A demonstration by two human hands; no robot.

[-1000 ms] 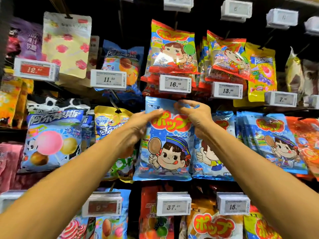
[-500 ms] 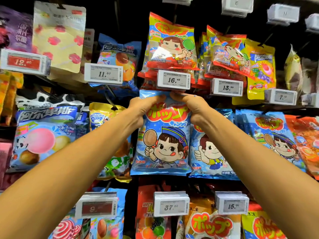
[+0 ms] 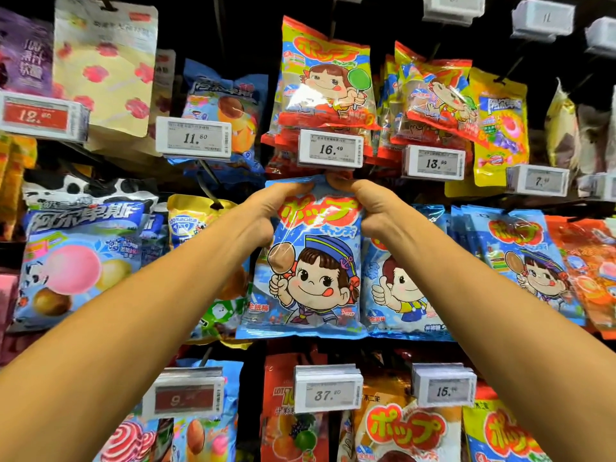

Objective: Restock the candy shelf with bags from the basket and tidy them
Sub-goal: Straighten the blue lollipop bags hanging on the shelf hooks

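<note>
left hand [image 3: 268, 211] has its fingers curled round the top left corner of the blue candy bag [image 3: 310, 281], right hand [image 3: 376, 210] pinching the top right corner, bag hangs below both sets of fingers, 16.49 price tag [image 3: 330, 149] just above them

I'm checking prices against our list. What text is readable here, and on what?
"11.50": left price tag.
"16.49": middle price tag, above the blue candy bag.
"13.99": right price tag.
"ポップ": blue candy bag.
"37.": lower price tag, cents blurred.
Barcodes and fine print: too small to read.
</note>
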